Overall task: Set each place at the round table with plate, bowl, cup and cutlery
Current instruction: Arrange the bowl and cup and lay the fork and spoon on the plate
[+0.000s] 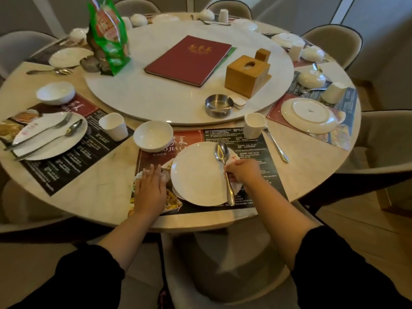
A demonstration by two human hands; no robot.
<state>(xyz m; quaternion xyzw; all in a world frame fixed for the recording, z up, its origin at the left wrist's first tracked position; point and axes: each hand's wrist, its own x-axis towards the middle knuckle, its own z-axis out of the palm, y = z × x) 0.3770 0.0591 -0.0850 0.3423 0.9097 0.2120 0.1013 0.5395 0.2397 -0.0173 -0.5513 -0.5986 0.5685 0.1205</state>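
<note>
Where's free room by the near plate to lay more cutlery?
Free: tabletop wedge between near placemat and the left setting; another wedge right of it, past the loose utensil. Crowded: bowl and cup above the plate; left hand lies left of it, right hand holds a spoon over it.

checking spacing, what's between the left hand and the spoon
In the head view, the plate lies between the left hand and the spoon, which the right hand holds.

Spoon (222, 156) on plate (198, 175), bowl (153, 136) behind-left, cup (254, 125) behind-right
</note>
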